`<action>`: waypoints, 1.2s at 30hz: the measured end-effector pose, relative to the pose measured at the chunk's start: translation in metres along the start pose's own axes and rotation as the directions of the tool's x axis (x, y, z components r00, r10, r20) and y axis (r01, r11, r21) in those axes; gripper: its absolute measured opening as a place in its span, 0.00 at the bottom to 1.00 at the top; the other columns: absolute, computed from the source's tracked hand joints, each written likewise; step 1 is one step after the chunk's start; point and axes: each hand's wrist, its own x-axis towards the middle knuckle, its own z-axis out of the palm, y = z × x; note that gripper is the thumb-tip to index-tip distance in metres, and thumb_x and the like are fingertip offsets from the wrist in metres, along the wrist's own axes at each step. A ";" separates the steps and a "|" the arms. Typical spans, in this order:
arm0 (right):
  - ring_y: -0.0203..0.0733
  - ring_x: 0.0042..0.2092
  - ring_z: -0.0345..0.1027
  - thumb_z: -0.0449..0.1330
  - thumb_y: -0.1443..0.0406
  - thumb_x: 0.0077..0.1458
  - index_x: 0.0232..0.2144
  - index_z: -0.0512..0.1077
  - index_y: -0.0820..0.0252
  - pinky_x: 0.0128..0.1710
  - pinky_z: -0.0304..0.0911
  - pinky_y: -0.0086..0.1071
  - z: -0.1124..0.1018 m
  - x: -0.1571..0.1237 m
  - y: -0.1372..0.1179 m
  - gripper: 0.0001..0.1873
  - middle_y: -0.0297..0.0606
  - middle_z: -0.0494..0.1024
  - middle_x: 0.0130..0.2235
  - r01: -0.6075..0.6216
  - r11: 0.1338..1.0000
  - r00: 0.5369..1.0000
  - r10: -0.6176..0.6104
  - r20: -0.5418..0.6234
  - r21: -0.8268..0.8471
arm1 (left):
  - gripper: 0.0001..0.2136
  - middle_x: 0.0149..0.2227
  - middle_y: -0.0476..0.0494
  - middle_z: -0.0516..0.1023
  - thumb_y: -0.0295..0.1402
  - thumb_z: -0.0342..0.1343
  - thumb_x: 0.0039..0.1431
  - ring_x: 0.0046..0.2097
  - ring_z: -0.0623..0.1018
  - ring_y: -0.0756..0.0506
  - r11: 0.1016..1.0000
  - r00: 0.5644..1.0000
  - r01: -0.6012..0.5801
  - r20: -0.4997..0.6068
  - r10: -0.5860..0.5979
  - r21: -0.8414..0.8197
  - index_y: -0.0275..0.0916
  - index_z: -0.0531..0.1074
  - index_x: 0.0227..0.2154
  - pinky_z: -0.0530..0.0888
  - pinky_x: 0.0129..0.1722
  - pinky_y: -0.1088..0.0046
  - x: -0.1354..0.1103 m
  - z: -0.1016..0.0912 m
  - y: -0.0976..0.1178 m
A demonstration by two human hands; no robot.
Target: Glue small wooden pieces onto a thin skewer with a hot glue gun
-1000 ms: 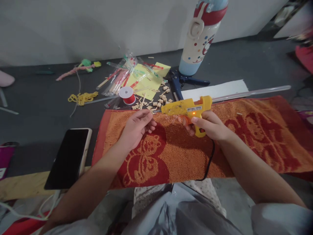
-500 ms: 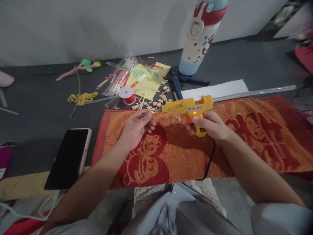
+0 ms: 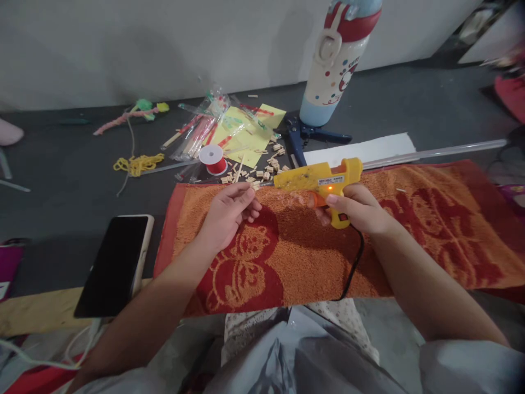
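My right hand grips a yellow glue gun by its handle, a finger on the orange trigger and a small light glowing on its side. A long clear glue stick juts out of its back to the right. The nozzle points left toward my left hand, whose fingers are pinched together on something tiny that I cannot make out. Both hands hover over an orange and red towel. Small wooden pieces lie scattered just beyond the towel's far edge.
A red thread spool, yellow paper, plastic-wrapped sticks, yellow cord and blue pliers lie behind the towel. A tall bottle stands at the back. A phone lies at the left. White paper sits beside the pliers.
The glue gun and my right hand have shifted slightly to the right and up. My left hand has stayed in place.
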 end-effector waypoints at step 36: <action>0.32 0.21 0.65 0.61 0.44 0.50 0.23 0.71 0.61 0.20 0.60 0.27 0.001 0.000 0.001 0.25 0.34 0.73 0.22 -0.040 0.999 0.999 0.040 0.005 0.005 | 0.17 0.21 0.51 0.76 0.40 0.69 0.43 0.22 0.74 0.53 1.000 1.000 -0.002 -0.004 0.002 0.022 0.38 0.72 0.33 0.66 0.19 0.81 0.001 0.000 -0.002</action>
